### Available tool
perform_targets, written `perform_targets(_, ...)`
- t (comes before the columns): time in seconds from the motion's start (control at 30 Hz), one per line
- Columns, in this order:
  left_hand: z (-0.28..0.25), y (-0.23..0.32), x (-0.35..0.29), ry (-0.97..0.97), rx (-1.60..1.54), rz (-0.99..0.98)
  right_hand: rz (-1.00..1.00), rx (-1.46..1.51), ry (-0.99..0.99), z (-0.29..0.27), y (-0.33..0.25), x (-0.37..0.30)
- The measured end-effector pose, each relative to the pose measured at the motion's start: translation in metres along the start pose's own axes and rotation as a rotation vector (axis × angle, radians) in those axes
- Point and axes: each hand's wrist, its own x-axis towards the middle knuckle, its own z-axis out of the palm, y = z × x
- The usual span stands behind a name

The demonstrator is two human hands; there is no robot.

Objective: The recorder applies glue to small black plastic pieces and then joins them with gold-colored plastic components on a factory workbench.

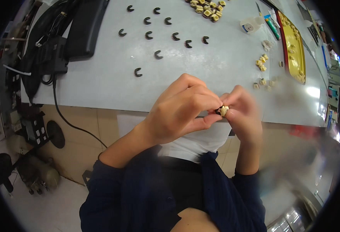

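Note:
Near the table's front edge, my two hands meet over one small workpiece. My left hand is closed, its fingertips pinching a small dark piece, mostly hidden by the fingers. Against it sits a small cream-coloured piece, pinched between the thumb and finger of my right hand. The two pieces touch; whether they are joined I cannot tell. Beyond my hands, several black C-shaped pieces lie spread over the grey tabletop, apart from one another.
At the far edge is a heap of cream-and-dark pieces. To the right stand a small translucent bottle, a green tube, loose cream pieces and a yellow tray with a red side. A black case and cable are at left.

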Motion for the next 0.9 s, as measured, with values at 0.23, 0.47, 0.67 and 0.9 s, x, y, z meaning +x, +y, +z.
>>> perform_targets(0.23,-0.012,0.0,0.033,-0.088,0.242,0.075,-0.08,-0.181,0.171,-0.007,-0.026,0.012)
perform_targets(0.47,-0.043,-0.007,0.025,0.015,0.429,0.009,-0.439,-0.974,0.593,-0.075,-0.06,0.009)
perform_targets(0.67,-0.064,-0.003,0.017,-0.062,0.566,-0.13,-0.513,-1.692,0.612,-0.1,-0.075,0.016)
perform_targets(0.9,-0.1,0.012,0.002,-0.172,0.772,-0.315,-0.527,-1.707,0.49,-0.08,-0.081,0.032)
